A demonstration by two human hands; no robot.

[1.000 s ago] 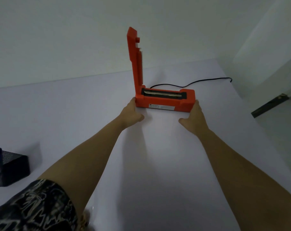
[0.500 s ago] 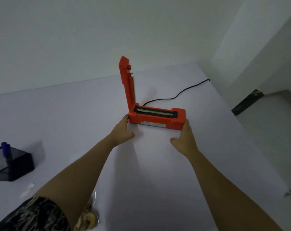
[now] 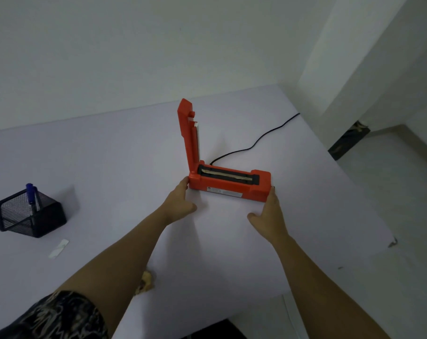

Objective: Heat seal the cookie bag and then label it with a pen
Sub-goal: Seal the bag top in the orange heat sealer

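An orange heat sealer (image 3: 234, 190) sits on the white table (image 3: 109, 167) with its lid (image 3: 188, 133) raised upright at the left end, baring the black sealing strip. My left hand (image 3: 180, 204) presses against the base's left end and my right hand (image 3: 267, 215) against its right end, so the base is held between them. A blue pen (image 3: 30, 195) stands in a black mesh holder (image 3: 40, 222) at the far left. Under my left forearm a small piece of the cookie bag (image 3: 146, 281) shows; the rest is hidden.
A small white label strip (image 3: 58, 248) lies on the table in front of the holder. The sealer's black cable (image 3: 256, 141) runs back right toward the table's far corner. The table's right edge falls off to the floor (image 3: 390, 192); the near edge is at bottom right.
The view has tipped down and back, bringing the pen holder, label strip and bag edge into sight. Both hands stay on the sealer's ends; it seems a little nearer to me.
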